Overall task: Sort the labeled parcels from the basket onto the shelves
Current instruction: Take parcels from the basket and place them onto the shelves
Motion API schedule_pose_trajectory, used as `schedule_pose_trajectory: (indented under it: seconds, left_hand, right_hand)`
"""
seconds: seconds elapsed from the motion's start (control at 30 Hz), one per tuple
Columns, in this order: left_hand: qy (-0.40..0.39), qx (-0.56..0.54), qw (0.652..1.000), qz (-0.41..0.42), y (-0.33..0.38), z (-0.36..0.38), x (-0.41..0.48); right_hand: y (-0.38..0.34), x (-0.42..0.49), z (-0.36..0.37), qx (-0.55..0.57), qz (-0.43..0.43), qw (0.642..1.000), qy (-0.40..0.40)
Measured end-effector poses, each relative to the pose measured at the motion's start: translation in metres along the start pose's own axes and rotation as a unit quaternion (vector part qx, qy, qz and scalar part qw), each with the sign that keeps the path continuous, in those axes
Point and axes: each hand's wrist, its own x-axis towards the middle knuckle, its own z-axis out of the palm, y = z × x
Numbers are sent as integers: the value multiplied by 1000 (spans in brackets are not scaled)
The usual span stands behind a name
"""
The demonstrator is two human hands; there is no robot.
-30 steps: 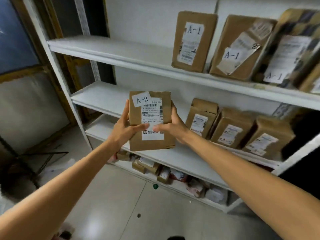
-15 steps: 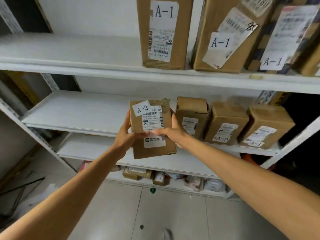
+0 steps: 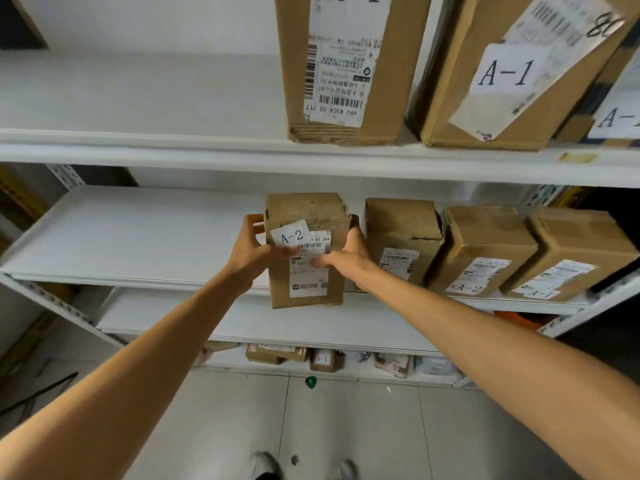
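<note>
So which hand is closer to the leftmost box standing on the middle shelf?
Right. The right hand grips the right side of the A-2 parcel, just beside that box; the left hand holds the left side, the parcel between them.

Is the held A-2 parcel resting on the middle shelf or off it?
Off it. The left hand and right hand grip the A-2 parcel, whose bottom edge hangs below the middle shelf lip.
</note>
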Motion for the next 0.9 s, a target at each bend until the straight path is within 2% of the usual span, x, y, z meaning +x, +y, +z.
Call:
schedule_pose_trajectory:
  seconds: [0.2, 0.37, 0.57, 0.7, 0.77, 0.9]
  left_hand:
    - [-56, -63, 996, -8, -16, -5, 31]
    - [-119, -36, 992, -32, -46, 4, 35]
    - [-95, -28, 995, -17, -51, 18, 47]
    - [-105, -14, 994, -21, -54, 22, 53]
    - [-107, 25, 994, -29, -52, 17, 51]
    - [-75, 101, 991, -38, -41, 14, 37]
  right_hand:
    - [-2, 25, 16, 2, 31, 999, 38]
    - [4, 22, 19, 57, 98, 993, 11]
    - [2, 25, 12, 123, 103, 987, 16]
    - [6, 26, 6, 86, 105, 991, -7]
    - [6, 25, 1, 55, 105, 992, -32]
    - [4, 16, -1, -26, 67, 997, -12]
